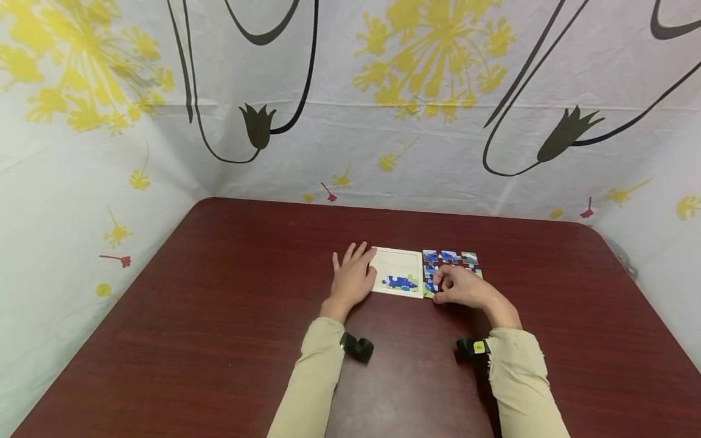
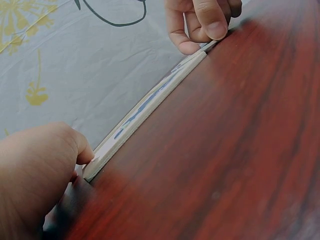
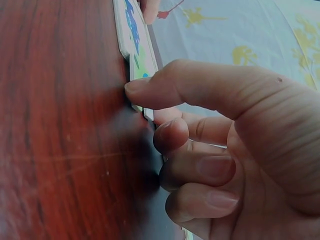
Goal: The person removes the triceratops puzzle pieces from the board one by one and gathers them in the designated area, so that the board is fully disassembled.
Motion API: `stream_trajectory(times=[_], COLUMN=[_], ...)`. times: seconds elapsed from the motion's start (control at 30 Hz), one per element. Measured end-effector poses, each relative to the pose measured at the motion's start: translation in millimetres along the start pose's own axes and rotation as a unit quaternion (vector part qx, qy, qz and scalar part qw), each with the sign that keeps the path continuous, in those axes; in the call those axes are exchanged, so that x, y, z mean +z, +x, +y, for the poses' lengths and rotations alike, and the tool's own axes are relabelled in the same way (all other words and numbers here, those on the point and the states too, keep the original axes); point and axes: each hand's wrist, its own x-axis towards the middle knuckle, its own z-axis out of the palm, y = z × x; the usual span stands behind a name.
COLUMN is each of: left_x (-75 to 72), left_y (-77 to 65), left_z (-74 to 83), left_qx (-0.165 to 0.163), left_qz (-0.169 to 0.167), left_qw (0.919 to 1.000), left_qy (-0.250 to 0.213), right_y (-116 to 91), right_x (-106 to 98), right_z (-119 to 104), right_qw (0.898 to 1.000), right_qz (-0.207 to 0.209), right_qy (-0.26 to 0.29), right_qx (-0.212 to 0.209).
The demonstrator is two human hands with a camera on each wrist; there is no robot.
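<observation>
A shallow white puzzle tray (image 1: 395,260) lies on the table, with joined blue and green pieces (image 1: 402,283) along its lower right. My left hand (image 1: 350,281) rests on the tray's left end with fingers spread and straight; its thumb (image 2: 84,151) touches the rim. Just right of the tray, my right hand (image 1: 465,289) pinches a green-and-blue puzzle piece (image 3: 142,65) between thumb and forefinger, the other fingers curled under the palm. That piece sits against the tray's right side, low over the table. Part of it is hidden by the thumb.
Several loose puzzle pieces (image 1: 450,256) lie in rows right of the tray, partly covered by my right hand. The dark red wooden table (image 1: 246,304) extends all round, with a patterned white cloth (image 1: 339,152) hanging behind it.
</observation>
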Motion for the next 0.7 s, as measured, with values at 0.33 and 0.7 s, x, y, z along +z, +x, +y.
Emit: stream_trajectory(times=[0.33, 0.7], left_x=[0.1, 0.4], left_y=[-1.1, -1.2], left_z=[0.7, 0.2], left_qx=[-0.002, 0.006], left_qz=[0.001, 0.003], left_qw=[1.0, 1.0], left_qy=[0.001, -0.004], right_y=[0.4, -2.9], right_x=[1.1, -2.7], right_z=[0.3, -3.0], right_qw=[1.0, 0.998], right_qz=[0.005, 0.058], right_qy=[-0.002, -0.011], right_qx=[0.001, -0.013])
